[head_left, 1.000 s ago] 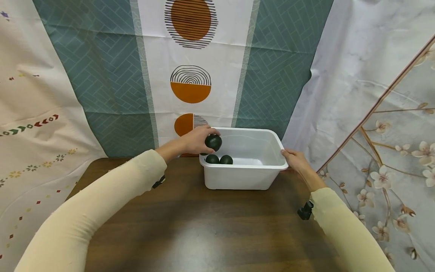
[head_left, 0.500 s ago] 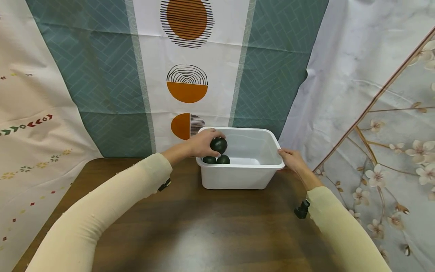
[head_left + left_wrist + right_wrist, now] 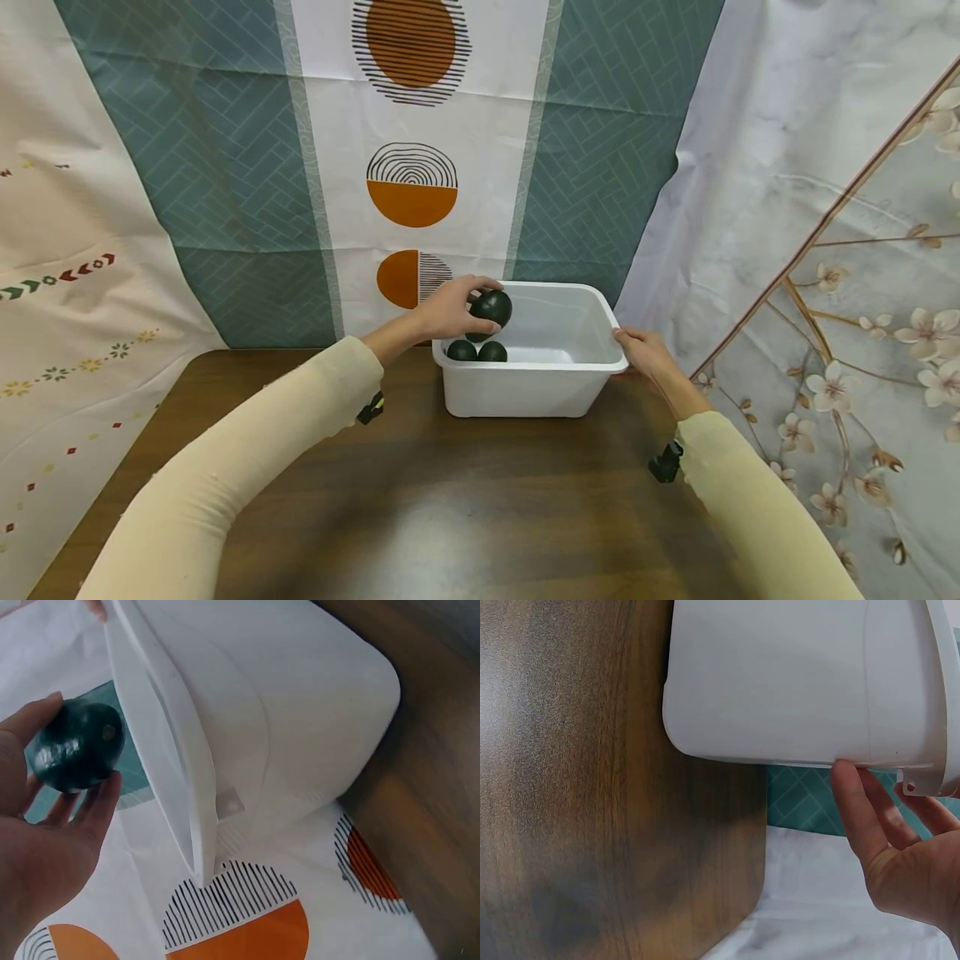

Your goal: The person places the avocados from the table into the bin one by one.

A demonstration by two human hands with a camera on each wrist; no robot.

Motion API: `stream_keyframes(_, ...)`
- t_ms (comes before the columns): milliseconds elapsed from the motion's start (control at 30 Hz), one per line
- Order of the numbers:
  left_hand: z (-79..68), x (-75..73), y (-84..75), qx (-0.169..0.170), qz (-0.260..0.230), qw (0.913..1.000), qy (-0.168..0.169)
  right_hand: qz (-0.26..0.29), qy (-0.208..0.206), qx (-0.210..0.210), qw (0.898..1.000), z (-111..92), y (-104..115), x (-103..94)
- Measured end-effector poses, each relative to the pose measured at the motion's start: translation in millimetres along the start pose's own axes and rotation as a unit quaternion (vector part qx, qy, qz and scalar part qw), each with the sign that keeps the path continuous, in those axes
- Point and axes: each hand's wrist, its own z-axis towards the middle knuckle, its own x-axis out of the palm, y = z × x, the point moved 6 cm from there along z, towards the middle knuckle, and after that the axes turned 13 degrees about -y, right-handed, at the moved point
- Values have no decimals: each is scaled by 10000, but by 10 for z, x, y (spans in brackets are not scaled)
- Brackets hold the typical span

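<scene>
My left hand [image 3: 450,310] grips a dark green, glossy avocado [image 3: 492,308] between thumb and fingers, over the left part of a white plastic bin [image 3: 525,392]. In the left wrist view, the stem scar shows on this avocado [image 3: 81,746], beside the bin's rim. Two more avocados [image 3: 462,350] [image 3: 492,352] lie in the bin's front left corner. A dark patch shows just below my left thumb; I cannot tell whether it is another avocado. My right hand [image 3: 647,354] holds the bin's right rim. In the right wrist view its fingers [image 3: 855,810] touch the bin's end wall.
The bin stands on a brown wooden table [image 3: 420,500], close to its back edge. Behind hangs a teal and white cloth [image 3: 247,167] with orange circles. A floral cloth [image 3: 840,400] hangs at the right, a patterned pale one [image 3: 90,333] at the left.
My left hand has moved right with its avocado, from the bin's left rim to over its inside. The right hand stays on the right rim. The head view has shifted slightly.
</scene>
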Motion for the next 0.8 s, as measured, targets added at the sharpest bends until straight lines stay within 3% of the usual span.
stream_keyframes(167,8,-22,43,-512,-757,9955,-233,-44,-32,5,10000,-9,-5,0)
stream_keyframes(333,25,-34,120,-968,-1528,9822,-504,76,-28,22,10000,-13,-9,12)
stream_keyframes(467,35,-47,177,-1360,-2286,9612,-732,66,-45,38,10000,-17,-5,11)
stream_keyframes(633,53,-46,250,-1771,-3136,9281,-939,-15,-64,52,10000,-18,-4,-6)
stream_keyframes(733,62,-45,275,-1916,-3446,9133,-1017,-14,-62,56,10000,-9,-4,-8)
stream_keyframes(800,66,-52,288,-1975,-3544,9078,-1063,-3,-65,50,10000,-2,-4,-4)
